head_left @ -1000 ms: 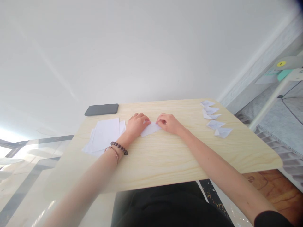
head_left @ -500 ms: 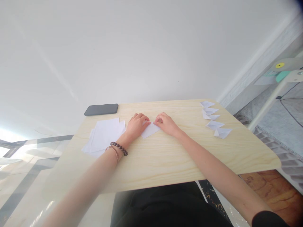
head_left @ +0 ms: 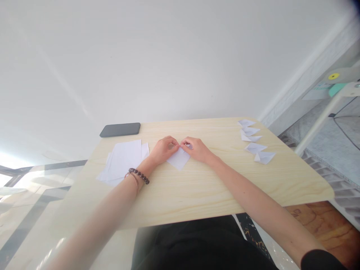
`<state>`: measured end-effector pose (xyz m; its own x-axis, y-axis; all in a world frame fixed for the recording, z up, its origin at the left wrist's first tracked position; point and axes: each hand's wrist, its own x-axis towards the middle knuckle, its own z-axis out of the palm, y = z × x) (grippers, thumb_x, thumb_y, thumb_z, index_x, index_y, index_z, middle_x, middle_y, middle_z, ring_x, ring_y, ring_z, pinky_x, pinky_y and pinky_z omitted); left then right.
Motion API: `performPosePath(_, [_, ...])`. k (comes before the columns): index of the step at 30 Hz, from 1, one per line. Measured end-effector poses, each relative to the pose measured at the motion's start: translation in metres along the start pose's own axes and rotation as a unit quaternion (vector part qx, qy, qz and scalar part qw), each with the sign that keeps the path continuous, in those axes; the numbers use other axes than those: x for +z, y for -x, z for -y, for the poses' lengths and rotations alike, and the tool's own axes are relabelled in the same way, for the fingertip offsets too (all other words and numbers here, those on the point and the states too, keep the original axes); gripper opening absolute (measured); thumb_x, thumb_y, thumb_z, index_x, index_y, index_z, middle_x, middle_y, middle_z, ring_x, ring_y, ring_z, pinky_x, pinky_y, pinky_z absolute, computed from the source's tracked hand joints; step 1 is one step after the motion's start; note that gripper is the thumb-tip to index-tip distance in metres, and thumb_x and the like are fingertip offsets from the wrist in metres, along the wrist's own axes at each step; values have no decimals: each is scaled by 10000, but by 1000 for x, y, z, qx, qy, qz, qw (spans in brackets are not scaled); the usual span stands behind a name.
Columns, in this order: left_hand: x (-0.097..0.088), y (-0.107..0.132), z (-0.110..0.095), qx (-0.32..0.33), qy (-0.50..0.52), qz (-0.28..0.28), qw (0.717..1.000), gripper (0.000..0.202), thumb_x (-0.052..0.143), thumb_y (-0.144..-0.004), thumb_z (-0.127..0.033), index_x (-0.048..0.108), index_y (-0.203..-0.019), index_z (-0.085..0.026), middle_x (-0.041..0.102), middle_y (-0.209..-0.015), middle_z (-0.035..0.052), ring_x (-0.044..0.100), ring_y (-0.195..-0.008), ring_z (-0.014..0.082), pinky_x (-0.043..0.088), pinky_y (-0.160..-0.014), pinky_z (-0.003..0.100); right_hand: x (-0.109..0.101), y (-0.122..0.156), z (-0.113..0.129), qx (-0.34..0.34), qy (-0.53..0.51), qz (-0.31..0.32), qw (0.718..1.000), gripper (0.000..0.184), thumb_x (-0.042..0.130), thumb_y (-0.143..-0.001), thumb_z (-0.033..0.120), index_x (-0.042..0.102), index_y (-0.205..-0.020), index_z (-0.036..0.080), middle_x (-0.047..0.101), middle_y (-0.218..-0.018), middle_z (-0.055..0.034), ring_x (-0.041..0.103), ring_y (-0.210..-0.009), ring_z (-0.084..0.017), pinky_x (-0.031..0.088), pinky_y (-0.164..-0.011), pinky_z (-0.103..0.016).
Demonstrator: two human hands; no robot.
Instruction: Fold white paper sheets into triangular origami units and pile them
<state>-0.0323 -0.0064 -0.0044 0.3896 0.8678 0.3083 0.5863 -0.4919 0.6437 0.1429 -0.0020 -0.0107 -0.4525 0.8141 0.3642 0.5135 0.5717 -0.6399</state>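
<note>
A small white sheet of paper point(head_left: 179, 160) lies at the middle of the table with one corner pointing towards me. Pinching its far edge from the left is my left hand point(head_left: 165, 149), which wears a dark bead bracelet at the wrist. My right hand point(head_left: 196, 149) pinches the same far part from the right, and the two sets of fingertips almost meet. The fingers hide the paper's far corner, so any fold there cannot be made out.
A stack of white paper sheets point(head_left: 125, 159) lies left of my left forearm. Behind it rests a black phone point(head_left: 120, 129). Several folded paper shapes point(head_left: 264, 157) form a column on the right of the wooden table point(head_left: 197, 198). A white wall point(head_left: 180, 67) stands behind.
The paper has turned so that a corner now points towards me. Both hands' fingertips have come closer together at its far edge.
</note>
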Motion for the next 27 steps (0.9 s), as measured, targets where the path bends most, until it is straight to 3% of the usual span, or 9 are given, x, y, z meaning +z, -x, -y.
performPosePath(6, [0,-1,0,-6,19,15,1000,174,462,-749,-281,595,-734,-169,601,-879,36,554,-817,151,419,-761,263,-9,-1,-1,5,1,43,999,174,435,-771,250,576,-742,153,592,-751,-20,495,-666,-101,362,-616,-226])
performPosePath(15, [-5,-1,-2,-67,60,27,996,230,482,-735,-358,600,-753,-161,608,-884,42,555,-796,153,434,-682,249,-32,2,-8,49,-12,114,992,190,425,-749,260,585,-765,159,542,-669,7,428,-566,-85,333,-531,-215])
performPosePath(22, [-8,1,-5,-93,113,56,988,278,496,-731,-411,596,-765,-154,614,-844,41,553,-728,141,417,-588,224,-38,2,-8,72,-14,137,988,185,436,-737,247,597,-789,174,550,-675,9,438,-567,-87,340,-541,-221])
performPosePath(27, [-10,1,-4,-124,134,83,980,329,499,-720,-453,592,-805,-148,611,-785,39,534,-641,128,386,-510,214,-34,4,-2,61,-19,134,989,221,436,-765,341,577,-756,170,510,-633,16,406,-549,-84,312,-520,-219])
